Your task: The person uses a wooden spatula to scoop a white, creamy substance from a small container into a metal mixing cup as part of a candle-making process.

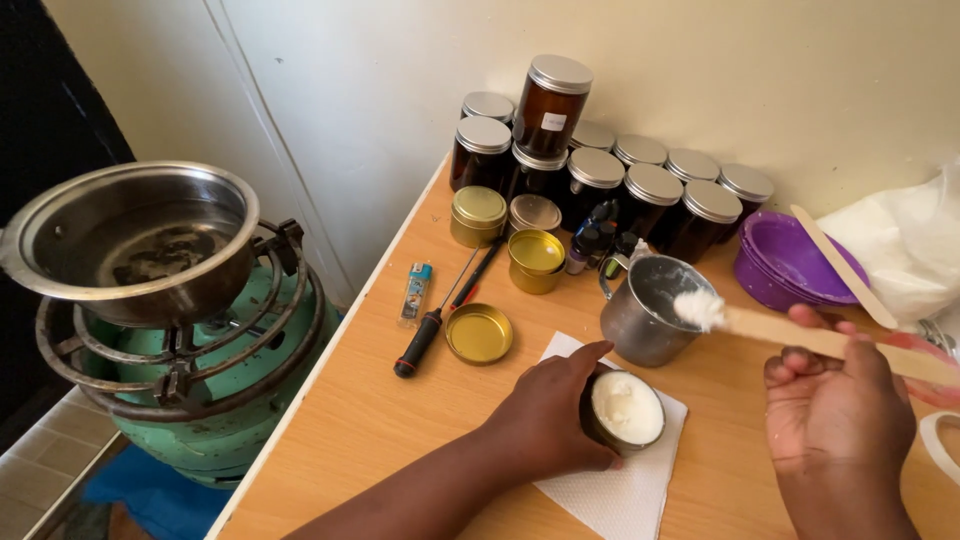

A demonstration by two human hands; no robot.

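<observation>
The person's left hand [552, 415] is wrapping its fingers around the side of a small round tin [624, 410] that is sitting on a white paper towel [615, 490] near the front of the wooden table [350, 420]; the tin is holding a pale, creamy fill almost up to its rim. The right hand [835, 415] is closing its fingers around a flat wooden stick [800, 335], which is carrying a lump of white paste [698, 308] at its tip, hanging just over the edge of a metal mug [645, 310] behind the tin. The tin is looking light and rigid, with thin smooth walls that could slip, so gripping it low around the side, as the left hand is doing, seems the sound hold; its fill is appearing soft and easily smeared. The stick is looking stiff and light, best held toward its bare end. Against the wall, a cluster of dark amber jars [600, 180] with silver screw lids is standing in rows, one stacked higher and bearing a small white rectangular label. In front of them are sitting gold tins [478, 215], one open gold tin [535, 260] and a loose gold lid [479, 333]. A lighter [415, 292] with a blue top is lying by a black-handled screwdriver [430, 335]. Purple bowls [785, 260] and a white plastic bag [905, 255] are resting at the right, and a steel pot [135, 240] is sitting on a green gas burner [200, 400] at the left.
</observation>
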